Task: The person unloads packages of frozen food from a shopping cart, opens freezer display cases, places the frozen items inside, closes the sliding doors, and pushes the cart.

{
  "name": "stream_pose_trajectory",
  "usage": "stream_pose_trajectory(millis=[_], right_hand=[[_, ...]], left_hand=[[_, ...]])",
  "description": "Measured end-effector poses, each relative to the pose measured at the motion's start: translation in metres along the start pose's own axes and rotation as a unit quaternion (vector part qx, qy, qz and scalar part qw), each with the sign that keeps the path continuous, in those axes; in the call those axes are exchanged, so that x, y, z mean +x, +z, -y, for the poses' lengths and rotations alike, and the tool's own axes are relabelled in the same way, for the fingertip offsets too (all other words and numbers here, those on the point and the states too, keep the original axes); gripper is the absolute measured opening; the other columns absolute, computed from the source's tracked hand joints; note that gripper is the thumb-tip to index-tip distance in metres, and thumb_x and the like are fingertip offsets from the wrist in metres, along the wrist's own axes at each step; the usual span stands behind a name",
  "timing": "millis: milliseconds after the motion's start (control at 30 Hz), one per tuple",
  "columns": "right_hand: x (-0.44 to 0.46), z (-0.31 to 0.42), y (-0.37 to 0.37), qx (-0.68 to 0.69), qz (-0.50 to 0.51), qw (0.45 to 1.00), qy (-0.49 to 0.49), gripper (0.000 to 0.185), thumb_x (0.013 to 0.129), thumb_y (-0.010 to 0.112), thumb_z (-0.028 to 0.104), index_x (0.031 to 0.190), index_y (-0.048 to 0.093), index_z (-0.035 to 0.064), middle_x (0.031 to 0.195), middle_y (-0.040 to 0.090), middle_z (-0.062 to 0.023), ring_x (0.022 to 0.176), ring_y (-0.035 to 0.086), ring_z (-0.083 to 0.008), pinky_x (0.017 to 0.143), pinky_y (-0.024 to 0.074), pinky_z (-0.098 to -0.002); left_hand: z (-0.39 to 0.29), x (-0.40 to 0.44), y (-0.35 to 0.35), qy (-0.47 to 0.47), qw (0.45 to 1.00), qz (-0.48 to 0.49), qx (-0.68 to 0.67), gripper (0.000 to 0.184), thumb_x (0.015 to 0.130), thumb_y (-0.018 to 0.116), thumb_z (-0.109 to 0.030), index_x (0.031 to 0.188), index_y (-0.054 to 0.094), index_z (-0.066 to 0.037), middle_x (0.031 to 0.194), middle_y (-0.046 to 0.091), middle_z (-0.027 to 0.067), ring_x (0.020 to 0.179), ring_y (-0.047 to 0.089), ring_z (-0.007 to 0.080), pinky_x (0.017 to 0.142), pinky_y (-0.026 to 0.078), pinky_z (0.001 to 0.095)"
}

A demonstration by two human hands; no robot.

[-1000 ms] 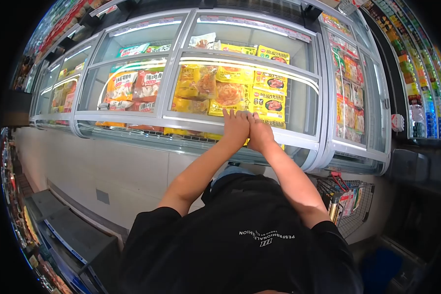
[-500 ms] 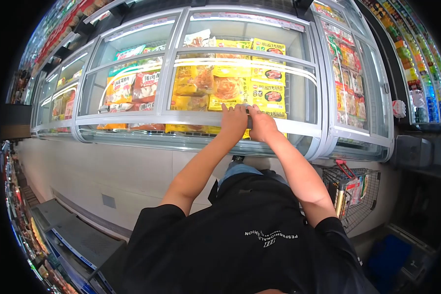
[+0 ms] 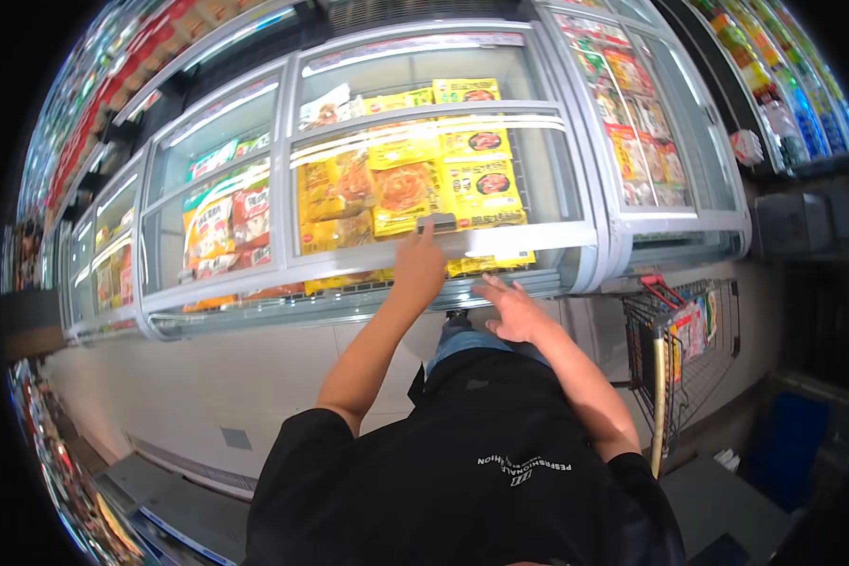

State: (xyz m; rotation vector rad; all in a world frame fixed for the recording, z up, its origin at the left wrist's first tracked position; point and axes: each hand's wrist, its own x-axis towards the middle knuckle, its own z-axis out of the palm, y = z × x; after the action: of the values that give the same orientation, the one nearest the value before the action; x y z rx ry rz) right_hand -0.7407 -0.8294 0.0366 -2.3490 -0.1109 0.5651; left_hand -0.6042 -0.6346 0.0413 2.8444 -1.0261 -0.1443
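Note:
My left hand (image 3: 419, 269) is over the front frame of a glass freezer lid (image 3: 340, 259), one finger stretched onto the small dark handle (image 3: 437, 224). Its other fingers are hard to make out. Just below the freezer's front edge, my right hand (image 3: 511, 309) has its fingers spread and holds nothing. Under the glass lie yellow food packs: one shows a round pale food (image 3: 407, 189), and others show a dark plate (image 3: 489, 184). White and orange bags (image 3: 209, 229) lie in the section to the left.
A wire shopping cart (image 3: 679, 349) with packages in it stands at the right, below another freezer section (image 3: 637, 141) of red packs. Drink shelves (image 3: 788, 113) line the upper right. Grey floor (image 3: 255, 377) lies beneath the freezers, and a dark grey unit (image 3: 174, 500) is at the lower left.
My right hand has left the lid's frame and moved down, its fingers now spread. My left hand remains at the handle, with one finger extended. The view has turned and shifted.

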Motion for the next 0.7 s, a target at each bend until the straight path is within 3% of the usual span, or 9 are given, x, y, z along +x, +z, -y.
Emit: stream_pose_trajectory(millis=[33,100,133,167,267,433,567,633,700], right_hand=[[-0.016,-0.006,0.000,0.013,-0.009,1.000,-0.002,0.067,0.078,0.069,0.004,0.142,0.052,0.0113,0.152,0.046,-0.0172,0.138,0.045,-0.0349,0.115,0.0351,-0.0543],[-0.050,-0.019,-0.007,0.081,-0.069,0.994,-0.022,0.056,0.080,0.067,0.002,0.135,0.058,0.0089,0.143,0.053,-0.0190,0.130,0.052,-0.0369,0.109,0.0419,-0.0508],[-0.068,-0.026,-0.010,0.113,-0.098,0.988,-0.036,0.051,0.081,0.066,0.001,0.131,0.060,0.0077,0.139,0.057,-0.0198,0.126,0.056,-0.0379,0.106,0.0453,-0.0490],[-0.088,-0.032,-0.008,0.106,-0.197,0.974,-0.047,0.039,0.081,0.064,-0.003,0.120,0.065,0.0045,0.126,0.064,-0.0208,0.114,0.062,-0.0377,0.097,0.0504,-0.0445],[-0.154,-0.055,-0.017,0.032,-0.341,0.940,-0.005,0.036,0.079,0.065,-0.003,0.115,0.065,0.0020,0.124,0.064,-0.0201,0.113,0.062,-0.0371,0.097,0.0492,-0.0448],[-0.278,-0.081,-0.014,-0.141,-0.585,0.787,0.138,0.038,0.077,0.069,-0.002,0.114,0.063,0.0001,0.127,0.059,-0.0215,0.116,0.057,-0.0412,0.100,0.0447,-0.0483],[-0.387,-0.109,0.023,-0.172,-0.560,0.729,0.354,0.058,0.078,0.082,0.025,0.125,0.057,0.0007,0.134,0.052,-0.0240,0.119,0.052,-0.0443,0.100,0.0422,-0.0515],[-0.438,-0.125,0.056,-0.154,-0.516,0.728,0.424,0.063,0.074,0.085,0.034,0.121,0.058,0.0004,0.124,0.058,-0.0239,0.111,0.055,-0.0439,0.097,0.0441,-0.0500],[-0.486,-0.138,0.089,-0.038,-0.450,0.755,0.475,0.061,0.072,0.085,0.035,0.114,0.059,0.0001,0.113,0.061,-0.0230,0.105,0.058,-0.0423,0.091,0.0458,-0.0487]], left_hand=[[-0.006,-0.007,-0.003,0.021,0.999,-0.005,-0.024,0.025,0.081,0.071,-0.015,0.103,0.072,-0.005,0.131,0.062,0.0136,0.105,0.063,0.0380,0.094,0.047,0.0495],[-0.028,-0.015,-0.012,0.043,0.990,0.109,-0.076,0.029,0.081,0.073,-0.017,0.108,0.070,-0.006,0.130,0.064,0.0120,0.109,0.063,0.0388,0.090,0.051,0.0475],[-0.043,-0.021,-0.008,0.071,0.984,0.111,-0.118,0.029,0.080,0.074,-0.015,0.107,0.070,-0.006,0.129,0.064,0.0124,0.109,0.063,0.0379,0.090,0.051,0.0477],[-0.058,-0.028,-0.003,0.096,0.976,0.113,-0.160,0.029,0.079,0.074,-0.012,0.107,0.069,-0.005,0.129,0.064,0.0128,0.109,0.063,0.0370,0.089,0.050,0.0479],[-0.108,-0.036,0.008,0.181,0.940,0.123,-0.261,0.038,0.078,0.076,-0.010,0.114,0.065,-0.005,0.124,0.066,0.0148,0.106,0.065,0.0382,0.090,0.051,0.0478],[-0.214,-0.022,0.015,0.329,0.898,0.050,-0.287,0.062,0.076,0.079,-0.011,0.133,0.055,-0.006,0.135,0.059,0.0180,0.119,0.059,0.0390,0.101,0.048,0.0460],[-0.315,-0.005,0.001,0.430,0.881,0.004,-0.197,0.080,0.072,0.083,-0.015,0.143,0.046,-0.008,0.149,0.044,0.0182,0.136,0.043,0.0400,0.111,0.039,0.0478],[-0.359,0.000,0.005,0.487,0.862,-0.004,-0.140,0.084,0.070,0.084,-0.017,0.143,0.045,-0.009,0.151,0.041,0.0178,0.140,0.038,0.0404,0.114,0.035,0.0502],[-0.396,0.002,0.019,0.544,0.832,-0.008,-0.107,0.083,0.067,0.085,-0.019,0.141,0.047,-0.009,0.150,0.042,0.0175,0.141,0.036,0.0403,0.115,0.032,0.0524]])
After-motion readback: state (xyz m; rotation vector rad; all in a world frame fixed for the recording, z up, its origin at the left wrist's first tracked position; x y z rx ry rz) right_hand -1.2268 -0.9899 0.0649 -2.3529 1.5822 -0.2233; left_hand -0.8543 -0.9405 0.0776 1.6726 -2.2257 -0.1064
